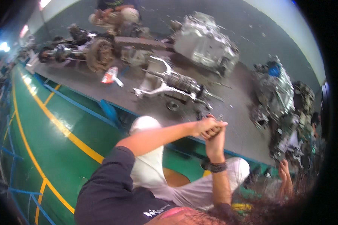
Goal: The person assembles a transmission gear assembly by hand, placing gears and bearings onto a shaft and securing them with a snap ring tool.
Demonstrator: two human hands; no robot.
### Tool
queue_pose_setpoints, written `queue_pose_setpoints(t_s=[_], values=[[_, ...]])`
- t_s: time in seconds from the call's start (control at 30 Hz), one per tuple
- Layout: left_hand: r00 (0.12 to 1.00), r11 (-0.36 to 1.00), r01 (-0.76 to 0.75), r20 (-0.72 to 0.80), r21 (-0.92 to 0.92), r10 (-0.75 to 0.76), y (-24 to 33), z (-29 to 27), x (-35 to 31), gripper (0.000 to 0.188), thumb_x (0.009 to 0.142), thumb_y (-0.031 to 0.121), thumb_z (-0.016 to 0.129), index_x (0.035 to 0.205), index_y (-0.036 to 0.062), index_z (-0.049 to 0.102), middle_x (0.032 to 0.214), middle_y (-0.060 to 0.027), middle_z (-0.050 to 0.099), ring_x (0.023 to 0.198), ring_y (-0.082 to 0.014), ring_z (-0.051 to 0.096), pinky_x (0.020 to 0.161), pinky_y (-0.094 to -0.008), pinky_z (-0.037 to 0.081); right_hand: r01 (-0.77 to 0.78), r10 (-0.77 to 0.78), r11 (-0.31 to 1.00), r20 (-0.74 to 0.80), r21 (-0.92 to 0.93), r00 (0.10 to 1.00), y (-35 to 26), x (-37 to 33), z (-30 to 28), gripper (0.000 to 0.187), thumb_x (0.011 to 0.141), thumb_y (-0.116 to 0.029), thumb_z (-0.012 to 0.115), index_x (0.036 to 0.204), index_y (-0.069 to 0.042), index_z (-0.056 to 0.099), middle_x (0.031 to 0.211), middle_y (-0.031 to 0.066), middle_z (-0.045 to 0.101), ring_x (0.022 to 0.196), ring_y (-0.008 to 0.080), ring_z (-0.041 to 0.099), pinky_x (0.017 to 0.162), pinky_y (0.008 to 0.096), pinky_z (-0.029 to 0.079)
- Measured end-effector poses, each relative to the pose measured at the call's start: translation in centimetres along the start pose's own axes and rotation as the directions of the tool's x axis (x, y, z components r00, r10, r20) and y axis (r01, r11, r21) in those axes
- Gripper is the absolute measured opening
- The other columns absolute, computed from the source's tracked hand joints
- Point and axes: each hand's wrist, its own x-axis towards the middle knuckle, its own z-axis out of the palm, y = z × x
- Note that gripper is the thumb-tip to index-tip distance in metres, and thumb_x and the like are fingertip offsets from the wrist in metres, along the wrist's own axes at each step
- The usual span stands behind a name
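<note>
My left hand [205, 126] and my right hand [215, 138] meet above the near edge of the workbench [240, 131]. Fingers of both are curled closed against each other; whether a small part sits between them is hidden. Just beyond them lies a small dark metal part [203, 112], partly covered by the left hand. A gear shaft [182, 82] rests in an open silver housing [148, 84], a little farther to the left. In front of that housing a dark round ring [172, 105] lies flat on the bench.
A large silver gearbox casing [201, 43] stands at the back. More gearbox units [276, 90] crowd the right side. An axle with a rusty drum [100, 54] and an orange-white packet [109, 75] lie left. One person sits behind the bench; another person's hand [284, 174] shows at lower right.
</note>
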Motion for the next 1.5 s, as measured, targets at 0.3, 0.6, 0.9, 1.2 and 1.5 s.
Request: queue_pose_setpoints(t_s=[0.3,0.6,0.9,1.2,1.5], values=[[0.97,0.498,-0.118,-0.008,0.859,0.243,-4.6,3.5,-8.7,0.061,0.11,0.057,0.056,0.089,0.0021,0.071,0.076,-0.021,0.066,0.066,-0.0309,0.059,0.069,-0.0441,0.052,-0.017,-0.277,0.241,-0.086,-0.97,0.957,0.1,-15.1,1.6,0.038,0.114,-0.02,0.052,0.142,0.004,0.06,0.144,0.0195,0.061,0.142,0.0314,0.054,0.121,0.0426,0.042],[0.998,0.84,0.037,-0.054,0.542,-0.009,-11.8,6.2,-14.9,0.069,0.108,0.068,0.051,0.085,0.006,0.07,0.073,-0.0065,0.06,0.073,-0.0186,0.056,0.073,-0.0377,0.047,-0.688,-0.6,-0.074,-0.519,-0.722,0.609,4.8,-38.9,-11.3,0.032,0.105,-0.011,0.056,0.13,0.007,0.062,0.134,0.0246,0.061,0.123,0.0382,0.06,0.109,0.0441,0.048],[0.972,0.915,0.084,-0.233,0.394,0.011,-18.0,6.9,-10.5,0.072,0.109,0.069,0.047,0.08,0.0067,0.067,0.067,-0.0009,0.046,0.069,-0.0135,0.048,0.069,-0.0331,0.041,-0.917,0.355,0.025,-0.854,-0.397,0.38,10.2,-53.3,-14.8,0.043,0.099,-0.029,0.071,0.122,0.006,0.074,0.111,0.0243,0.078,0.099,0.0373,0.074,0.096,0.0425,0.057],[0.961,0.96,0.117,-0.272,0.255,-0.045,-20.9,6.8,-10.0,0.061,0.115,0.055,0.05,0.078,0.008,0.063,0.066,0.0058,0.042,0.063,-0.0074,0.037,0.061,-0.0293,0.032,-0.8,-0.43,-0.056,-0.708,-0.598,0.56,15.8,-50.1,-8.3,0.032,0.076,0.0,0.063,0.105,0.0,0.077,0.094,0.0229,0.07,0.083,0.0475,0.068,0.075,0.0523,0.053],[0.95,0.959,0.098,-0.313,0.265,-0.011,-21.3,6.6,-9.6,0.068,0.112,0.064,0.048,0.077,0.0062,0.06,0.068,0.0012,0.043,0.068,-0.01,0.042,0.069,-0.0304,0.038,-0.763,-0.631,-0.031,-0.579,-0.646,0.516,17.8,-47.9,-8.2,0.042,0.077,0.006,0.068,0.117,-0.002,0.075,0.136,0.0135,0.062,0.128,0.0411,0.055,0.112,0.0512,0.042]])
